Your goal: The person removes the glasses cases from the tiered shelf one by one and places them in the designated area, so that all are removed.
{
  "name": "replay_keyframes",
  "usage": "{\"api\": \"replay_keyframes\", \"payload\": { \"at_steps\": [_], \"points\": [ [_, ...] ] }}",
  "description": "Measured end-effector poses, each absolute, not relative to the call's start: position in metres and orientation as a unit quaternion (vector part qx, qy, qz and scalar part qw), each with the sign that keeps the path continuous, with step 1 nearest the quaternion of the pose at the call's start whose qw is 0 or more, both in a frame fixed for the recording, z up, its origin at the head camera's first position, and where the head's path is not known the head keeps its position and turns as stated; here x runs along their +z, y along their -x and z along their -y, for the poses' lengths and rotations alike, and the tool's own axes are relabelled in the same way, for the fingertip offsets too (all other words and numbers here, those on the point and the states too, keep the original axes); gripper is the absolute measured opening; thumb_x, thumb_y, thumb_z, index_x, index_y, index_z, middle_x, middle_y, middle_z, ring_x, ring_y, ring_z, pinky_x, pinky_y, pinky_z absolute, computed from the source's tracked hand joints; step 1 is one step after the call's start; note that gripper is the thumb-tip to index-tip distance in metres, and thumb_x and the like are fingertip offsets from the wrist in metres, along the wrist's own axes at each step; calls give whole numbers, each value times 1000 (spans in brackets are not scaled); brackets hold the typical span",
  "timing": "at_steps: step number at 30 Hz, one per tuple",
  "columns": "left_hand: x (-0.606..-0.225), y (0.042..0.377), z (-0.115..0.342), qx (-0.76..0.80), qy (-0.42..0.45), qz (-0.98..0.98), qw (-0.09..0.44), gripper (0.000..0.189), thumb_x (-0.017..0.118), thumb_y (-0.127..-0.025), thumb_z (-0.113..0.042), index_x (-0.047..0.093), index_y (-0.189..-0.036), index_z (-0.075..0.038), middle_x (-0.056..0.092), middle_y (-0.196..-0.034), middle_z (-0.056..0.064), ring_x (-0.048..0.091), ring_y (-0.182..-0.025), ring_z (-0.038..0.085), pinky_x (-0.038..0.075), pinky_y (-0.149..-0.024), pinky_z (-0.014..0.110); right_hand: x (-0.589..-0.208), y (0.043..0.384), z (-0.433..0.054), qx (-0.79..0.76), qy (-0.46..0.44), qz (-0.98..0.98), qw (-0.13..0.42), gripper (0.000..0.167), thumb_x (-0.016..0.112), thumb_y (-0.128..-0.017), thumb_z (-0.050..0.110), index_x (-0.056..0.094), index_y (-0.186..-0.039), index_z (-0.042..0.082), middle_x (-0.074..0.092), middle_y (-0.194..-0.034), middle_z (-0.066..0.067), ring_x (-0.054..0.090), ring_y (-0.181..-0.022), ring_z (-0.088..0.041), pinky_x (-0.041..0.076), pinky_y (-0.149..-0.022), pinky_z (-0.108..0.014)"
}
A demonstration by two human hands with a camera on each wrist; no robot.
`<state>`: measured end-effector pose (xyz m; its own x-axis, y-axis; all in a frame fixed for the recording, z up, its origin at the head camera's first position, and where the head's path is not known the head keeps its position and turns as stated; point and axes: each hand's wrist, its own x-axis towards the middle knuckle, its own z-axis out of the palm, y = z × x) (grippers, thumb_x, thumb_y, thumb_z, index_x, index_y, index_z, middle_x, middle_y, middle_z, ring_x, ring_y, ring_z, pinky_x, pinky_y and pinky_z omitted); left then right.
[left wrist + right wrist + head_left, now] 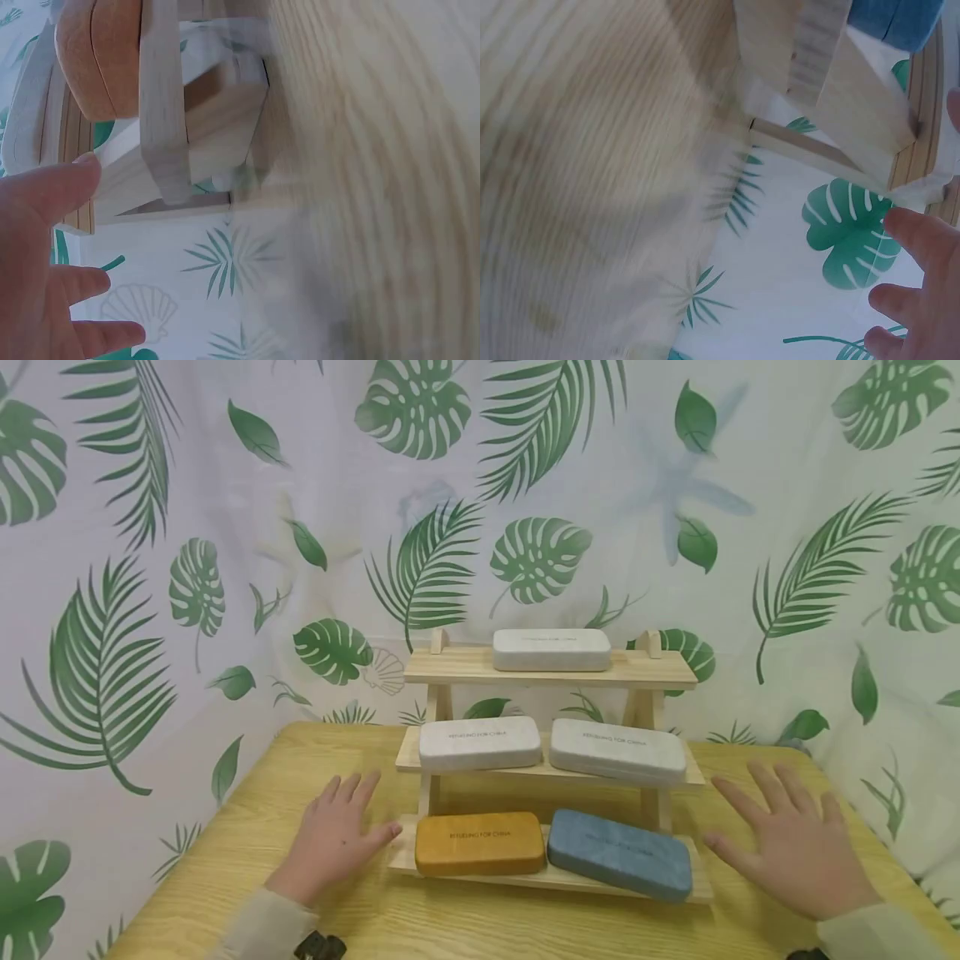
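Observation:
A three-tier wooden display rack [551, 677] stands on the table with glasses cases on its shelves. On the bottom shelf lie an orange glasses case [480, 845] and, slightly askew, a blue glasses case [619, 854]. Two white cases, a left one [480, 744] and a right one [618, 751], fill the middle shelf, and one more white case [551, 650] is on top. My left hand [337, 835] is spread beside the rack's left end, thumb close to the bottom shelf. Fingers spread and holding nothing, my right hand [791, 843] is at the rack's right side.
The wood-grain table [247, 843] reaches back to a white curtain [247, 510] printed with green leaves. Dark bands show at both cuffs. In the left wrist view, the rack's side leg [161, 105] rises close to the thumb.

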<state>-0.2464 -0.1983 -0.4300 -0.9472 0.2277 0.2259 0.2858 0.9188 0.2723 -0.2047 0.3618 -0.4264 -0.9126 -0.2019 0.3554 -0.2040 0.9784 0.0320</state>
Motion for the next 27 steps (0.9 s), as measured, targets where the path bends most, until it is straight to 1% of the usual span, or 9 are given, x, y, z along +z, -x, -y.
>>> {"api": "replay_keyframes", "payload": {
  "at_steps": [5,9,10,12,14,17,18,22,27],
  "points": [
    [-441,249,192,-280,99,955,22,86,68,-95,-50,31,-159,-7,42,-153,24,42,-137,45,35,-107,65,-428,203,-355,26,-111,981,158,79,57,-93,69,47,-152,18,31,-155,-29,24,-138,-57,17,-94,-84],
    [-449,252,188,-379,64,923,-21,86,72,-93,-45,30,-159,-8,49,-147,22,54,-127,39,43,-103,60,-430,201,-349,41,-121,980,151,79,57,-93,70,52,-149,15,33,-154,-29,30,-135,-57,23,-94,-82],
    [-451,253,188,-400,58,914,-29,86,73,-93,-43,30,-159,-8,52,-144,20,57,-123,37,45,-100,58,-431,200,-347,45,-126,979,155,78,59,-92,69,53,-148,15,35,-153,-29,32,-134,-57,26,-94,-81],
    [-454,252,187,-448,50,891,-50,83,75,-93,-36,32,-157,-6,56,-138,19,61,-116,34,52,-92,53,-432,198,-342,55,-138,976,161,75,62,-91,67,55,-146,15,37,-151,-29,35,-132,-57,29,-94,-79],
    [-457,252,186,-490,45,867,-70,81,77,-93,-30,33,-156,-3,59,-131,18,64,-108,31,56,-83,47,-433,195,-336,67,-152,971,171,73,66,-90,64,57,-143,15,39,-149,-28,38,-130,-56,33,-94,-77],
    [-461,252,186,-549,48,829,-97,78,76,-93,-25,34,-154,0,60,-125,19,65,-98,27,58,-72,40,-430,190,-327,80,-176,964,183,71,72,-88,60,58,-142,16,43,-146,-26,43,-127,-52,37,-93,-73],
    [-462,252,186,-561,50,820,-102,77,76,-94,-25,34,-153,1,60,-124,20,65,-95,26,58,-71,40,-429,188,-324,84,-182,962,184,72,72,-87,60,58,-142,16,44,-145,-24,44,-127,-51,38,-92,-72],
    [-468,253,189,-602,56,787,-126,76,73,-96,-27,32,-154,2,56,-129,24,66,-95,26,59,-72,42,-425,183,-306,103,-202,959,170,74,72,-87,62,56,-144,17,50,-141,-17,50,-122,-43,45,-89,-67],
    [-471,254,193,-625,52,766,-140,73,70,-98,-24,32,-154,4,54,-134,27,65,-97,26,58,-74,42,-425,180,-283,115,-209,962,135,80,63,-88,71,53,-148,20,53,-137,-8,53,-120,-34,48,-91,-58]
  ]
}}
